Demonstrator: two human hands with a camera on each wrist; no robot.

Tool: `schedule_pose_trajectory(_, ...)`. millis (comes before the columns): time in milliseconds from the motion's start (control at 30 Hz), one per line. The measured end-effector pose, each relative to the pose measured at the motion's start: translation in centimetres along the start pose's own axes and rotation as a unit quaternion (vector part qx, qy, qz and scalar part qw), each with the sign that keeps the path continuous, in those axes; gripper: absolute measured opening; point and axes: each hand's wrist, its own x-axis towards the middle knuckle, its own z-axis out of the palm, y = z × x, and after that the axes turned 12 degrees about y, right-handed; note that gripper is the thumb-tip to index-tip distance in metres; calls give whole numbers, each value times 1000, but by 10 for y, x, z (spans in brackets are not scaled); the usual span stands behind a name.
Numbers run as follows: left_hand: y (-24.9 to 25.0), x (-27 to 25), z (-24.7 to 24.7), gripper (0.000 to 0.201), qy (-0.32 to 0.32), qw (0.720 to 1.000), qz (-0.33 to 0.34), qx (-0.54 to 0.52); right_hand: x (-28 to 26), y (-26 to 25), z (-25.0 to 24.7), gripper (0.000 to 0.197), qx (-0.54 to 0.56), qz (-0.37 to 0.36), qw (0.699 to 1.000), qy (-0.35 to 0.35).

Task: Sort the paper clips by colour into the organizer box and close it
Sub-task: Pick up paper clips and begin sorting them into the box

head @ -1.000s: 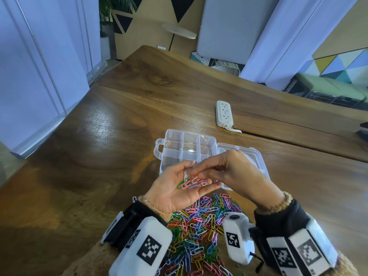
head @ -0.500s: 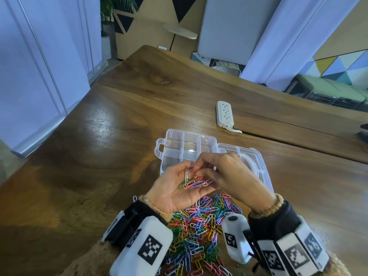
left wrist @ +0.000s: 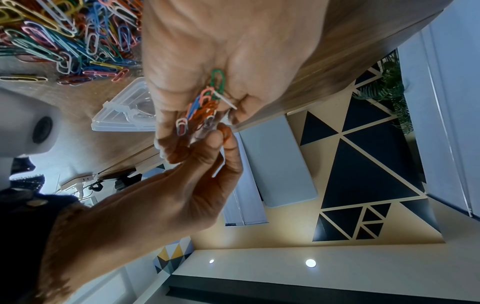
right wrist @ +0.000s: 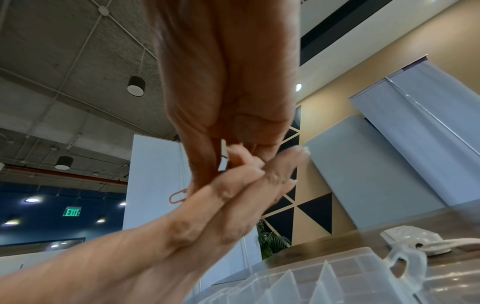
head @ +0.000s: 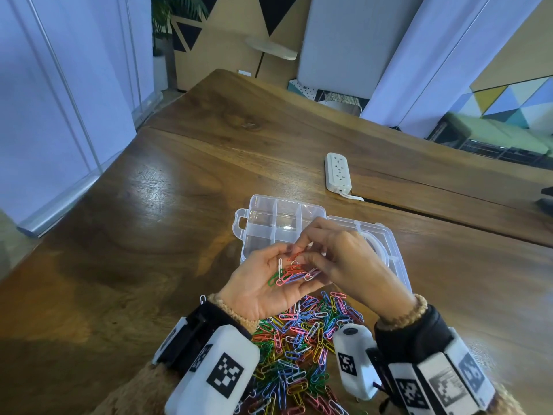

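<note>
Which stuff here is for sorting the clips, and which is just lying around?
For the job: clip pile; organizer box; clips in left hand; red clip pinched by right hand.
Lying about: power strip; table.

Tan fleece sleeves point(head: 134, 393) under black cuffs, white wrist cameras point(head: 354, 366) bearing black-and-white square markers.
</note>
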Motion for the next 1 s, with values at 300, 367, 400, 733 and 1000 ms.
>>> schedule_pose_trajectory(300,-1,-1,1,25,18,1000,-12,0,-5,10,4,13,-11,-62,998,-11)
schedule_pose_trajectory(367,-1,1,0,18,26,1000,-14,-7,-4,11,6,12,-15,-57,998,-12)
schedule_pose_trajectory(400,-1,2,0,16,28,999,-16,-10,-4,11,7,11,-19,-56,998,-13)
schedule_pose_trajectory(733,2,2,-2,35,0,1000,-19,9,-3,6,1,10,19,-20,1000,8)
schedule_pose_trajectory(1000,9,1,-8,53,-13,999,-39,35,5,16,-12,16,175,124,974,70)
